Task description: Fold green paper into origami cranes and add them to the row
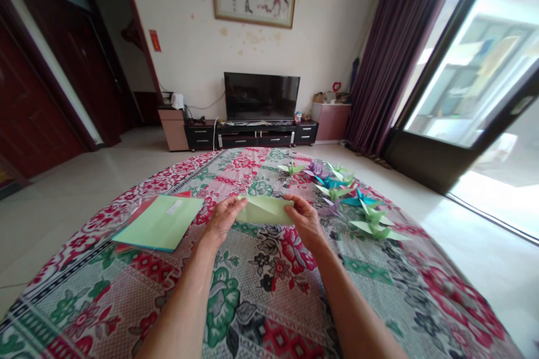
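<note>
A light green sheet of paper [266, 211], folded into a wide strip, is stretched between my two hands over the middle of the table. My left hand [224, 217] pinches its left end, thumb on top. At the right end, my right hand [304, 219] grips it the same way. A crease runs slantwise across the paper's upper part. To the right lie several folded paper cranes in green, blue and purple, among them a green crane [374, 225] and a blue crane [360, 198]. Left of my hands rests a stack of coloured paper [158, 224], green sheet uppermost.
A flowered cloth [269, 286] covers the round table. Beyond it stand a low black cabinet [256, 137] and a television [261, 96]. A purple curtain [391, 39] and a glass door [471, 78] are on the right, with a dark red door [37, 101] at the left.
</note>
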`<state>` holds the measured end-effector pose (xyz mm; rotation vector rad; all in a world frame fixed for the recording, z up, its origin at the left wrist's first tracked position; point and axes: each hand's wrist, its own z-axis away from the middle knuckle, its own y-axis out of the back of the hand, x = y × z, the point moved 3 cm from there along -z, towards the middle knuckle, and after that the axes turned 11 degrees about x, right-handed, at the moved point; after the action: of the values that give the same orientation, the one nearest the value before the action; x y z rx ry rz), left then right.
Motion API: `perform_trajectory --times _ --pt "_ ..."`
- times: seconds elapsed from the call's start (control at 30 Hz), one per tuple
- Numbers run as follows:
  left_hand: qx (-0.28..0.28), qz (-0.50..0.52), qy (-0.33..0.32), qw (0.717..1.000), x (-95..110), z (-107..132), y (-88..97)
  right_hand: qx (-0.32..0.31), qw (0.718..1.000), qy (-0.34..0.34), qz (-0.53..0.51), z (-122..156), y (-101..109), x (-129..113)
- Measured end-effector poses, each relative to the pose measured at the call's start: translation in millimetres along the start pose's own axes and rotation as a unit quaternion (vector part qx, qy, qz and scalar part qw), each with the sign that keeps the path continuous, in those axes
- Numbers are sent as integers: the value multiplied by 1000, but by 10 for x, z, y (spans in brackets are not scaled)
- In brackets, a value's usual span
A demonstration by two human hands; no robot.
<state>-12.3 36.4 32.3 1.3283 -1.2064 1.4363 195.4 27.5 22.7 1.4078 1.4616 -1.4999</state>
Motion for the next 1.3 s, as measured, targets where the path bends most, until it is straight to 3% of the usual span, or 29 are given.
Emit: perform_trajectory --times 0.13,0.37,0.63,1.3 --pt "54 -6 -1 999 10 -7 34 -8 1000 -4 0 12 -9 -27" --pt "-5 49 5 999 -45 -35 26 -8 999 -27 -23 32 -10 -37" --pt "-10 115 42 992 -67 -59 14 33 997 -32 -56 -19 22 62" --pt "3 59 17 998 -118 -52 16 62 995 -22 -74 -45 68 69"
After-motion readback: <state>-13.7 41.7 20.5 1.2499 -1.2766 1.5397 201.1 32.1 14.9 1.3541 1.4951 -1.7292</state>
